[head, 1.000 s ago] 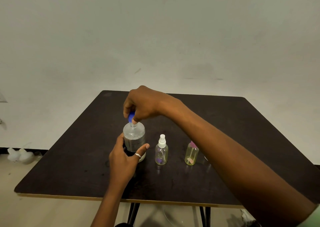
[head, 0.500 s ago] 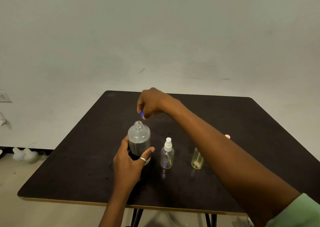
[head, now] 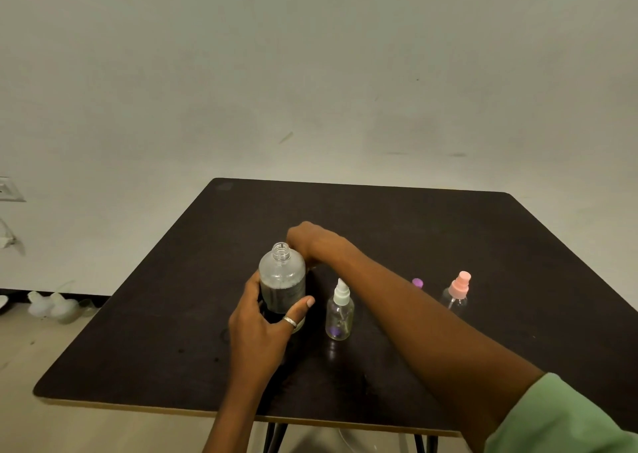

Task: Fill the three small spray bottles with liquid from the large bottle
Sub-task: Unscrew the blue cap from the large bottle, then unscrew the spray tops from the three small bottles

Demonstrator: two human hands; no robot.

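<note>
Fingers point(head: 253, 285) of L hand point(head: 264, 325) wrap large bottle point(head: 281, 280), upright, open-necked, on desk point(head: 448, 228). R hand point(head: 310, 245) sits just behind it, grip hidden, can't tell. Nearest spray bottle point(head: 340, 311) upright just right; R hand prob closer.

L hand point(head: 262, 321) grips large bottle point(head: 282, 280), cap off, upright on table point(head: 448, 231).
R hand point(head: 310, 242) low just behind bottle neck, fingertips hidden. Beside bottle: white-top sprayer point(head: 340, 312); farther right, pink-top sprayer point(head: 456, 293); purple top point(head: 417, 282) peeks over R forearm.
</note>
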